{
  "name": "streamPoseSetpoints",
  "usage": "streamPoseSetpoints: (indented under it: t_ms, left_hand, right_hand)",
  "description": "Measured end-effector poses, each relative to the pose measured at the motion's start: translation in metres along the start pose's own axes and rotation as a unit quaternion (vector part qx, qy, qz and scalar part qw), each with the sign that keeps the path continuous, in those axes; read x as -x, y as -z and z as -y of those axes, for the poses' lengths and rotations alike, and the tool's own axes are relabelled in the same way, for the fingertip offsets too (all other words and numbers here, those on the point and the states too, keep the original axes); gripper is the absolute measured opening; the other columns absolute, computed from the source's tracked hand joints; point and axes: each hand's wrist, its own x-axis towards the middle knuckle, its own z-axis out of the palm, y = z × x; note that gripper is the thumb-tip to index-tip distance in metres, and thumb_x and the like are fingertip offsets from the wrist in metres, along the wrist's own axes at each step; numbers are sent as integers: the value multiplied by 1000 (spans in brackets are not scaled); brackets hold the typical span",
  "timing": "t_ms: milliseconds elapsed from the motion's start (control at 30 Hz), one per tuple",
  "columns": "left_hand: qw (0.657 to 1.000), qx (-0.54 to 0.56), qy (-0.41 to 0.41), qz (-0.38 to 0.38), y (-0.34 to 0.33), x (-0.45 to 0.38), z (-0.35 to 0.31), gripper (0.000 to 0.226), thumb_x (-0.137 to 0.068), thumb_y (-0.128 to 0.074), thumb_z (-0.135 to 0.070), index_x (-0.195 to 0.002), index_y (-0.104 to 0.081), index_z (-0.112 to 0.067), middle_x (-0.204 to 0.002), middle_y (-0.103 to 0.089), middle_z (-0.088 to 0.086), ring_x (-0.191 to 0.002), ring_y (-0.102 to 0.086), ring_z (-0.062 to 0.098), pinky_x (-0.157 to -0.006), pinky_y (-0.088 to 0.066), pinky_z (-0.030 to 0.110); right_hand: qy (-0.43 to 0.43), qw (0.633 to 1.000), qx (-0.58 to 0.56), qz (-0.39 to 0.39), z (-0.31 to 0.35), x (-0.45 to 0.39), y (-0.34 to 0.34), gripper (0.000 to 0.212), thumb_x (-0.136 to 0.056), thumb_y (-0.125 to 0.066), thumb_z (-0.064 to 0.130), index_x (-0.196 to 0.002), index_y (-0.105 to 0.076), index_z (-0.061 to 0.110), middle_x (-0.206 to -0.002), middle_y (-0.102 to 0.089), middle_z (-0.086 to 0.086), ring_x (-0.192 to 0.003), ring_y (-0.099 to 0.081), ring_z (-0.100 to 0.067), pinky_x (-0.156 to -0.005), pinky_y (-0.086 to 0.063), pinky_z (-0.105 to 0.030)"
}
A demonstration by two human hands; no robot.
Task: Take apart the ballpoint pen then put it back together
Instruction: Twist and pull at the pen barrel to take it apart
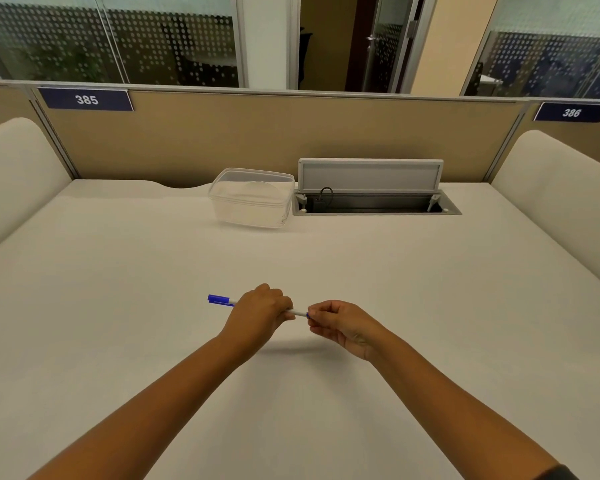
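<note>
Above the surface (118, 306), the left grip (260, 311) clenches the pen (219, 300) barrel; the right grip (340, 323) pinches its right end.

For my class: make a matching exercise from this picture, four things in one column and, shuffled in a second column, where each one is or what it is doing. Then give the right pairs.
Things
1. left hand
2. right hand
3. clear plastic container
4. blue cap

Places or states
A. stands at the far side of the desk, beside the open cable hatch
B. pinches the pen's right end
C. sticks out to the left of a fist
D. wraps around the middle of the pen

Pairs: 1-D, 2-B, 3-A, 4-C
</note>
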Motion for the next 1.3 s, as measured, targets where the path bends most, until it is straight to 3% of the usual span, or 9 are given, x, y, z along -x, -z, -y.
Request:
streamPoseSetpoints:
  t_ms: [100,267,433,633,800,967,1133,1233,1300]
  left_hand:
    - [1000,-4,6,1,0,0,0,29,-93,-45,-35,-106,-63,-16,-98,-67,5,-92,-53,20,-70,-34,25]
    - [1000,-3,5,1,2,-1,0,30,-93,-45,-34,-106,-63,-15,-98,-67,6,-93,-53,19,-70,-34,25]
    - [1000,-2,10,12,0,-1,-1,29,-93,-45,-34,-108,-63,-16,-100,-67,5,-93,-53,18,-71,-35,24]
    - [1000,14,21,17,-2,-2,0,30,-92,-47,-35,-109,-63,-16,-101,-67,5,-95,-53,18,-70,-34,23]
    - [1000,10,16,6,1,-2,0,30,-92,-46,-34,-108,-63,-15,-99,-67,6,-94,-53,19,-72,-36,25]
    - [1000,2,18,13,0,-1,0,30,-92,-46,-35,-109,-63,-17,-101,-67,5,-95,-53,19,-72,-36,24]
    - [1000,3,24,21,-2,-1,0,30,-92,-46,-34,-109,-63,-16,-102,-67,5,-95,-53,18,-71,-34,23]
    - [1000,3,25,14,-1,-1,1,30,-92,-46,-35,-109,-63,-16,-101,-67,5,-94,-53,18,-73,-36,24]
    - [1000,1,22,15,1,-1,1,30,-93,-46,-34,-109,-63,-16,-101,-67,5,-95,-53,18,-74,-37,25]
  right_hand:
    - [5,1000,-11,-6,2,-1,-1,16,-81,-61,-8,-87,-65,6,-86,-64,-8,-80,-63,-17,-72,-58,-19]
    - [-35,999,-23,15,3,0,-5,20,-89,-60,18,-103,-60,3,-82,-64,-9,-74,-63,-17,-77,-57,-28]
    - [-11,1000,5,-4,2,-1,-6,13,-92,-54,9,-105,-53,8,-82,-66,-12,-68,-62,-16,-72,-57,-26]
    - [39,998,49,19,3,1,-1,33,-81,-62,-7,-109,-55,9,-90,-65,-9,-86,-64,-18,-83,-55,-25]
    - [-23,999,14,18,4,1,-3,22,-87,-62,22,-101,-59,5,-85,-64,-9,-78,-63,-17,-79,-57,-27]
    - [-9,1000,15,4,3,0,-3,10,-88,-59,6,-98,-58,7,-83,-65,-11,-73,-63,-16,-73,-58,-25]
    - [28,999,28,-3,2,0,-4,28,-80,-62,-10,-98,-56,10,-86,-64,-9,-81,-63,-18,-82,-55,-28]
    - [-14,1000,9,14,4,0,-7,25,-83,-67,12,-105,-55,10,-88,-61,-8,-82,-61,-17,-83,-54,-29]
    - [-44,999,24,11,4,1,-8,21,-90,-57,25,-103,-56,9,-86,-61,-10,-77,-60,-18,-80,-54,-30]
